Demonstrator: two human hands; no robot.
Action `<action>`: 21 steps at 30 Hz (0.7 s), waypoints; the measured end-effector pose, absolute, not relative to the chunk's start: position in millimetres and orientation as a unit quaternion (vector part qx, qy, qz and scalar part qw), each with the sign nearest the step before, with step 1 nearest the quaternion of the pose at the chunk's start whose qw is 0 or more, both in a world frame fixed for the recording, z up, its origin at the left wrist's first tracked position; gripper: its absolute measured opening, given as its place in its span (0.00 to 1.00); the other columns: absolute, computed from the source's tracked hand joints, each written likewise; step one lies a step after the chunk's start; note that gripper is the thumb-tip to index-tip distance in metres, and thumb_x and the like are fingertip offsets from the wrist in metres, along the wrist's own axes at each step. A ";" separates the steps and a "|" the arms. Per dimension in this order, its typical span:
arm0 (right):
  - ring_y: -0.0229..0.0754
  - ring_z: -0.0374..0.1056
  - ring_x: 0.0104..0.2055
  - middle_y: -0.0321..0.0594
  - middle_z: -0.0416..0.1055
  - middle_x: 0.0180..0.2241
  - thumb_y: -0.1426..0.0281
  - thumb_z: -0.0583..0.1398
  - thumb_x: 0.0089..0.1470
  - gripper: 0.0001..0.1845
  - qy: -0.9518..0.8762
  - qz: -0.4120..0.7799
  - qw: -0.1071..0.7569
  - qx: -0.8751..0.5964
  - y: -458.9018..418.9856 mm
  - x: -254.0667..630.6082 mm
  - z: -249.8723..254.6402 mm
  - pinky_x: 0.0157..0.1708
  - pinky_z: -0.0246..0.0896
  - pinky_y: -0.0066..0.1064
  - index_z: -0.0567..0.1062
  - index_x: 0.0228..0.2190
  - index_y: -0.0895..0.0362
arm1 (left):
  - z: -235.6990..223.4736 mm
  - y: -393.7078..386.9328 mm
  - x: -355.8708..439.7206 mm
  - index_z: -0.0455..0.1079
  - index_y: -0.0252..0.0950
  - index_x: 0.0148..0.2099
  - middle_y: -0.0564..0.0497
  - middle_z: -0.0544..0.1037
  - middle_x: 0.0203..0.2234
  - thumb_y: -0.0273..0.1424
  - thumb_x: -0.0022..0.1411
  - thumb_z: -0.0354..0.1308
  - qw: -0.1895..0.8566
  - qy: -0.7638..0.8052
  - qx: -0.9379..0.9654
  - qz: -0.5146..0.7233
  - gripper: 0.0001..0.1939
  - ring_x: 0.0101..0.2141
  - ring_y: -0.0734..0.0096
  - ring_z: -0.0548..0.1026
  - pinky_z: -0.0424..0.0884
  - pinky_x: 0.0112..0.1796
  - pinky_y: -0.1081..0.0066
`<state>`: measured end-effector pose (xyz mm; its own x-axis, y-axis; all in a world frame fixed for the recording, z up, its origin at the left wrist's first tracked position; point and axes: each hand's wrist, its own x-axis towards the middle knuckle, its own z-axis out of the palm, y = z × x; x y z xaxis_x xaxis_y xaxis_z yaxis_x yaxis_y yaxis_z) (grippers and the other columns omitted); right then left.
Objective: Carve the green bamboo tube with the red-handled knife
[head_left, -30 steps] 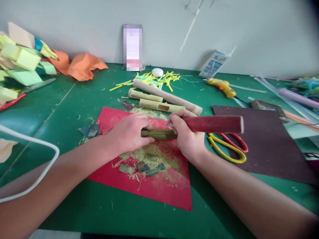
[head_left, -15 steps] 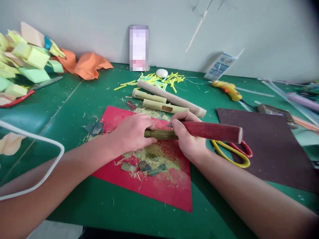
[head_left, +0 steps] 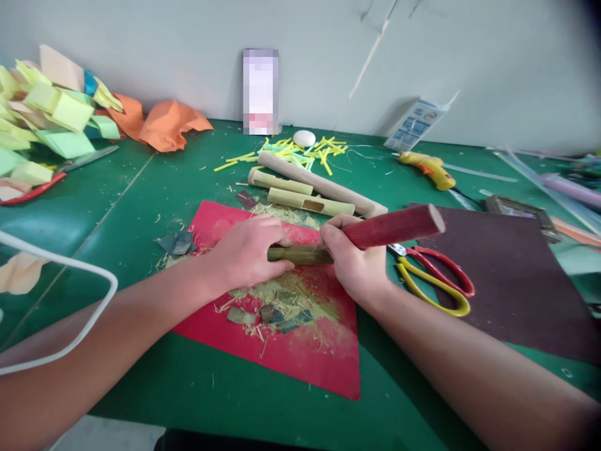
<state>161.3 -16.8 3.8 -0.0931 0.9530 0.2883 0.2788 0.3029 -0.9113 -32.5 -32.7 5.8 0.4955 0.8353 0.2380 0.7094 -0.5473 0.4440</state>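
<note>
A short green-brown bamboo piece (head_left: 300, 254) lies level above a red sheet (head_left: 323, 373). My left hand (head_left: 248, 249) is closed around its left end, thumb below. At its right end my right hand (head_left: 354, 260) grips a tool with a thick red wooden handle (head_left: 397, 225); the handle slants up to the right, and my fingers hide the working end. Pale shavings (head_left: 286, 293) and dark sandpaper-like scraps (head_left: 241, 315) lie on the sheet below. Just beyond are two cut bamboo tubes (head_left: 284, 182) and a longer pale stick (head_left: 323, 184).
Scissors (head_left: 434, 294) with red and yellow handles lie by my right wrist on a dark sheet (head_left: 507, 275). Farther back are a yellow glue gun (head_left: 429, 170), yellow strips (head_left: 282, 150) and a propped phone (head_left: 260, 94). Paper pieces (head_left: 66, 113) pile up at left; a white cable-like loop (head_left: 113, 285) crosses my left forearm.
The red handle's free end has swung upward and slightly left as my right hand tilted. My left hand and the bamboo have barely moved.
</note>
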 end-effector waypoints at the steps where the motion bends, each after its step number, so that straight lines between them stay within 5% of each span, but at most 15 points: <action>1: 0.35 0.58 0.23 0.33 0.62 0.18 0.72 0.57 0.49 0.12 -0.654 0.353 0.473 -0.474 -16.9 161.2 4.3 0.23 0.52 0.29 0.66 0.16 0.55 | 5.3 -32.6 -32.8 0.71 0.32 0.36 0.50 0.72 0.30 0.35 0.56 0.66 0.146 0.449 0.854 0.218 0.12 0.34 0.65 0.70 0.64 0.34 0.66; 21: 0.36 0.58 0.24 0.33 0.64 0.21 0.67 0.56 0.54 0.12 -0.708 0.336 0.438 -0.441 -13.2 166.2 3.4 0.25 0.54 0.30 0.67 0.21 0.54 | 2.1 -32.9 -37.0 0.72 0.36 0.42 0.48 0.77 0.38 0.41 0.58 0.64 0.167 0.457 0.845 0.220 0.15 0.41 0.61 0.74 0.70 0.42 0.62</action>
<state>166.2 -13.2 3.4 -0.2275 0.9181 0.3245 0.3299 0.3862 -0.8614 -37.0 -32.9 2.1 0.4855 0.8461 0.2198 0.6990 -0.5267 0.4837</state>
